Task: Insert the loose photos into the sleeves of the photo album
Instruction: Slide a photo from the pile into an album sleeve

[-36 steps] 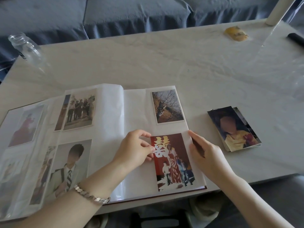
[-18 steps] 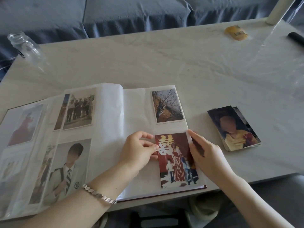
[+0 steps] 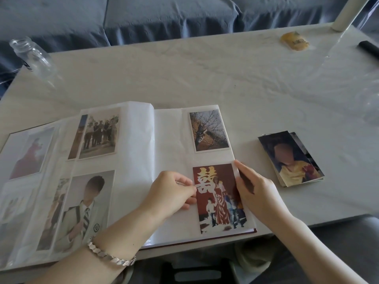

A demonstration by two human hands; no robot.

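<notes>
My left hand (image 3: 172,193) is pinching the red photo (image 3: 221,201), seemingly almost seated in the album's (image 3: 168,140) lower right sleeve. My right hand (image 3: 258,193) is pressing flat-fingered on the page edge. A stack of loose photos (image 3: 291,158) is waiting nearby.

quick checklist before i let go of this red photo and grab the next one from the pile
1. Left hand pinches the left edge of the red photo with a gold character: ok.
2. Right hand lies with straight fingers on the right edge of the open white photo album: ok.
3. Red photo fully inside its clear sleeve: cannot tell, the film's edge does not show.
4. Red photo clear of the bordered tree photo above it: ok, a gap shows.
5. Stack of loose photos lies on the pale table right of the album, no hand on it: ok.
</notes>
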